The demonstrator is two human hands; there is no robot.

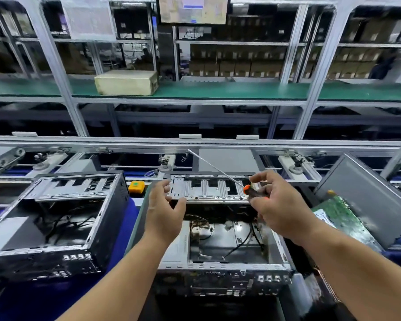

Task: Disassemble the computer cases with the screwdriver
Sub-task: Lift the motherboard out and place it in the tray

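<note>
Right hand (279,205) hides screwdriver (249,189) handle — tip blurred.

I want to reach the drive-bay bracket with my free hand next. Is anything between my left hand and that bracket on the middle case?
Nothing visible. The left hand is open right at the bracket's left end; the screwdriver is in the right hand, off to the other side.
</note>
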